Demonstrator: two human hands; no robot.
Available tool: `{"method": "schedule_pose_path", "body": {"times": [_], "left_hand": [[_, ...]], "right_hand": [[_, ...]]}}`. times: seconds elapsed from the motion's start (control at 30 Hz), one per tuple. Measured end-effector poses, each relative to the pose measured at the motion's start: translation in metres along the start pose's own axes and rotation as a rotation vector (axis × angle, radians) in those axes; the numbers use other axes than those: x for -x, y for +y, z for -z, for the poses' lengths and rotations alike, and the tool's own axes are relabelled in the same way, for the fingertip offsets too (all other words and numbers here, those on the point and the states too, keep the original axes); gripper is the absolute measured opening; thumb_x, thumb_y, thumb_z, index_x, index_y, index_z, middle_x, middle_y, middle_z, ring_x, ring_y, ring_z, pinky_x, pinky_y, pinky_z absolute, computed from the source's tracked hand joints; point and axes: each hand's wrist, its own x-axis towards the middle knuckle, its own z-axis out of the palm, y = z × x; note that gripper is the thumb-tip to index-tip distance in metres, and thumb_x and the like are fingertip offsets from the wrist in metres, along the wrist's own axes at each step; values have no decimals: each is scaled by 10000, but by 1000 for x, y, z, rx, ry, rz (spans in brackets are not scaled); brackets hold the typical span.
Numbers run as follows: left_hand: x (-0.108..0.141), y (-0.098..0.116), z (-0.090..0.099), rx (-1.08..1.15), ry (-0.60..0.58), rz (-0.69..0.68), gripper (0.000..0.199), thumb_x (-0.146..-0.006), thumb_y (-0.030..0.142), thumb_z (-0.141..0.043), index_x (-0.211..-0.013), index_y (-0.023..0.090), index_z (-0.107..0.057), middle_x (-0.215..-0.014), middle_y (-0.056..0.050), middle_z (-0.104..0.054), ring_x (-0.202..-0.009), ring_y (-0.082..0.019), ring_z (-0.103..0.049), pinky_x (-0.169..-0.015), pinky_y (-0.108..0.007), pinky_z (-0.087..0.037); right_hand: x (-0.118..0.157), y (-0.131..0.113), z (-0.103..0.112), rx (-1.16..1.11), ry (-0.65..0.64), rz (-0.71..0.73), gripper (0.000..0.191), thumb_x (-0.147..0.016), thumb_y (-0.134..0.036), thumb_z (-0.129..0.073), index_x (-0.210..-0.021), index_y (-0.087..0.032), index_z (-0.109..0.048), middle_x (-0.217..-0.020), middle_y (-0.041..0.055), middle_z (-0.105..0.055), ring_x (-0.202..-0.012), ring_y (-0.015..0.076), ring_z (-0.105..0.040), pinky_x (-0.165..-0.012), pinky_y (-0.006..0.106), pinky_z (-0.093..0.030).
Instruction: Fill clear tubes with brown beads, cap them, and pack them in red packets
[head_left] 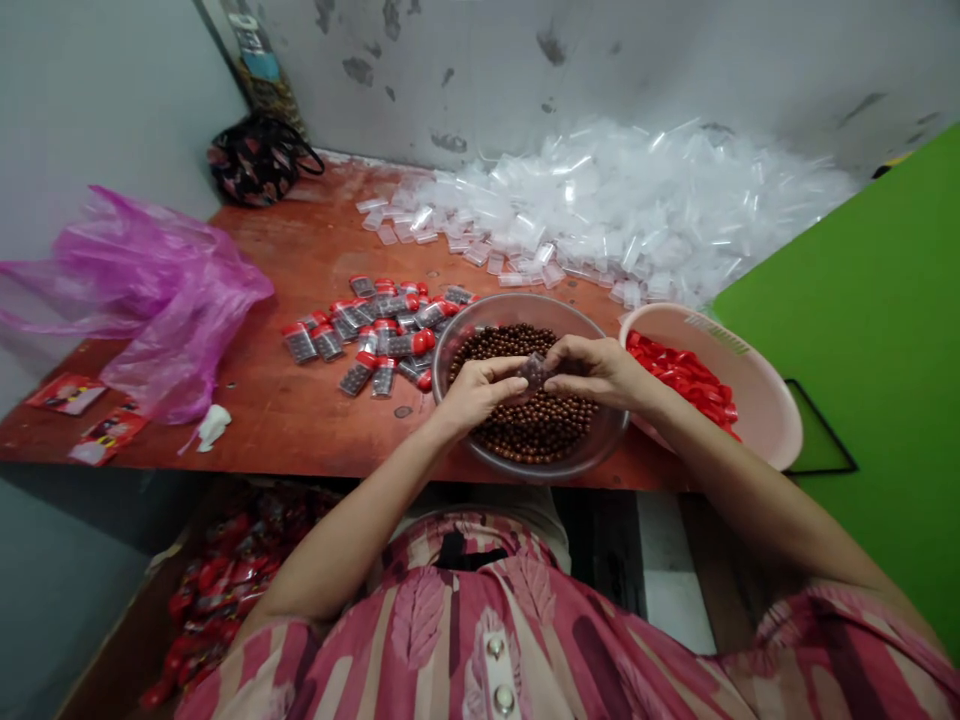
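Observation:
Between my hands, over the bowl, is a small clear plastic container [533,371] that looks filled with dark brown balls. My left hand [478,393] pinches its left side between thumb and fingers. The thumb and curled fingers of my right hand [600,372] close on its right end; whether they hold anything else is hidden. Below them, a wide translucent bowl [444,345] holds many glossy brown balls [529,437]. To the left of the bowl lies a loose heap of filled containers with red caps [390,335].
A pale pink basin [772,425] of red caps [686,380] stands right of the bowl. Clear containers [622,210] are piled along the wall. A pink plastic bag [161,290], red printed packets [71,392] and a dark floral bag [259,160] lie left. A green panel [870,330] borders the right.

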Motion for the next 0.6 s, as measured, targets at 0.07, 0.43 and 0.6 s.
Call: {"method": "schedule_pose_path", "body": {"times": [0.07, 0.43, 0.6], "left_hand": [[0, 0, 1, -24, 17, 14, 480, -618, 374, -800, -1042, 158, -735, -1032, -85, -734, -933, -250, -685, -851, -400, -564], [2, -1, 6, -472, 23, -86, 325, -737, 357, -711, -1020, 202, -746, -1059, -65, -738, -1013, -261, -670, -996, -419, -485], [4, 1, 3, -245, 111, 17, 428, -693, 400, -757, -1060, 182, -718, -1109, -79, -717, -998, -258, -670, -883, -407, -566]], "right_hand": [[1, 2, -1, -98, -27, -43, 219, -781, -370, -695, -868, -193, -600, -730, -12, -643, -635, 126, -607, -624, 246, -495], [21, 0, -12, 59, 31, 22, 165, -797, -299, -663, -776, -176, -555, -692, -27, -584, -625, 96, -521, -599, 211, -404], [43, 5, 20, 81, -18, -116, 279, -737, -393, -723, -905, -191, -631, -786, -6, -667, -684, 128, -588, -635, 224, -436]]}}
